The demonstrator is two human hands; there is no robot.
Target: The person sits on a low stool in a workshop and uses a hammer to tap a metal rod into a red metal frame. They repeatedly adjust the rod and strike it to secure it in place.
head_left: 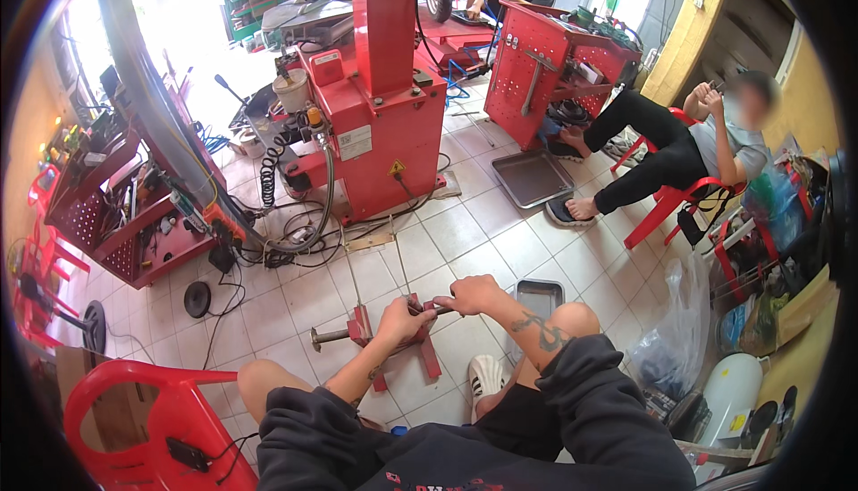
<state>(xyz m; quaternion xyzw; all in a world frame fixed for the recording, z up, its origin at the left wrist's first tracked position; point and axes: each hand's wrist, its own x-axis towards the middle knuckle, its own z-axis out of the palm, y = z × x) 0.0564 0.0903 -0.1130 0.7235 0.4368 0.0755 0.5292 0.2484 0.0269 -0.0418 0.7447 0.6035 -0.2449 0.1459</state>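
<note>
In front of my knees a low red metal stand [428, 359] sits on the tiles. Lying across its two uprights is a metal shaft [336, 336] with a round flange at its left end. My left hand [405, 321] is closed near the right upright, fingers pinched at the shaft. Just beside it, my right hand [475, 296] is curled around the shaft's dark right end. My fingers and palms hide the middle of that part. Two thin rods [400, 259] run from the stand to a wooden strip [369, 242] on the floor.
Beyond the stand rises a red machine [384, 151] with hoses and cables around its base. A shallow metal tray [540, 294] lies right of my hands, a larger tray [533, 178] farther off. A seated person [679, 147] is at right, another behind. A red chair [143, 411] stands left.
</note>
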